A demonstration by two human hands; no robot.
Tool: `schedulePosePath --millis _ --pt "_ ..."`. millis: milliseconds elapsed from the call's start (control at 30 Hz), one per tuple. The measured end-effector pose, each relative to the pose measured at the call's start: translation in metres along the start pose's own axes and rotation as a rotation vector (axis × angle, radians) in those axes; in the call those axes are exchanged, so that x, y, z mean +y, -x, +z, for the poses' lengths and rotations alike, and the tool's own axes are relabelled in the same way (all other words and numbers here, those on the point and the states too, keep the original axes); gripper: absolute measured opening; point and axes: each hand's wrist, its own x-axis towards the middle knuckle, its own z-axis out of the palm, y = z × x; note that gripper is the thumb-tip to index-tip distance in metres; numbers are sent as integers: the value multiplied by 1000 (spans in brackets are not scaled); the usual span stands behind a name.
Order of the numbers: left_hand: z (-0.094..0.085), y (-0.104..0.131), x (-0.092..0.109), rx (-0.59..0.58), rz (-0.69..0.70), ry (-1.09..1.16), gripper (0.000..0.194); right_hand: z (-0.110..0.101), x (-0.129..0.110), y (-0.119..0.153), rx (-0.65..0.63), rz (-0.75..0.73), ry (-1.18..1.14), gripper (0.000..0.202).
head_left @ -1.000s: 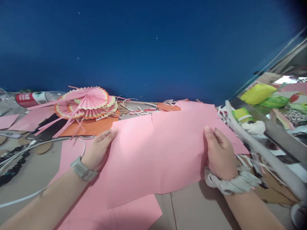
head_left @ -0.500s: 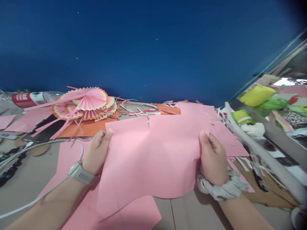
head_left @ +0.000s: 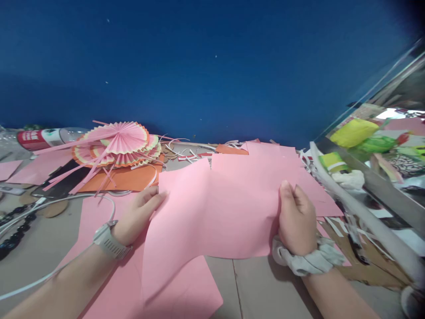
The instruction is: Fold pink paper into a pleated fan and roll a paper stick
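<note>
A large pink sheet hangs between my hands above the table, bowed, with a short slit at its top edge. My left hand, a watch on its wrist, pinches the sheet's left edge between thumb and fingers. At the right edge, my right hand grips the same sheet, thumb on top; a grey scrunchie is round that wrist. More pink paper lies flat below the held sheet and under my left forearm. A white cable runs across my left forearm.
Folded paper rosettes lie on orange paper at the back left, beside a bottle and a black phone-like object. Paper strips line the back edge near a blue wall. To the right are a cutter, cardboard and yellow-green packets.
My left hand has moved right and slightly down, so the sheet's left part bends and the slit looks narrower. The sheet's lower edge is higher. My right hand has barely shifted.
</note>
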Motion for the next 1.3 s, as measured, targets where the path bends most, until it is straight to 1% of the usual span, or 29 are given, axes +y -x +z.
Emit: schedulePosePath --millis 33,67,133,233,333,500,633,833,900,1000,1033,1133,1167,1200,1233,1300 --pt "0 0 0 -40 -16 -3 32 -1 0 -1 5 -13 7 30" --pt "-1 -1 -1 -52 -26 -7 32 -1 0 -2 6 -25 14 30" --pt "-2 -5 -4 -16 -32 -28 33 -3 -1 -3 -2 -43 25 32" --pt "-3 -9 -10 100 -8 -89 36 -6 -3 -5 -4 -77 74 35" --pt "-4 -10 -14 156 22 -142 35 -7 -4 -6 0 -101 117 37" --pt "-5 -10 -16 200 54 -201 32 -3 -1 -5 -2 -107 108 37" --pt "-5 -11 -17 226 68 -224 31 -1 0 -3 -5 -80 86 37" --pt "-6 -11 -17 270 67 -186 33 -1 1 -3 3 -41 70 37" --pt "-5 -10 -14 267 55 -148 33 -2 3 -3 -7 -25 46 36" --pt "-3 -5 -7 217 48 -78 28 -4 4 -5 -13 1 -5 32" --pt "-2 -4 -4 182 45 -61 27 -4 4 -6 -24 6 -28 28" --pt "-1 -2 2 21 17 -21 29 -3 6 -8 -92 6 -110 17" --pt "-1 -2 2 -6 5 -26 31 -3 6 -8 -118 3 -135 17" --pt "-1 -3 1 -9 -4 -40 32 -2 7 -9 -140 0 -152 21" --pt "-2 -4 -1 13 -7 -62 33 -1 8 -10 -157 -4 -161 26" --pt "-2 -7 -7 89 -2 -117 34 -1 11 -11 -171 -8 -154 31"
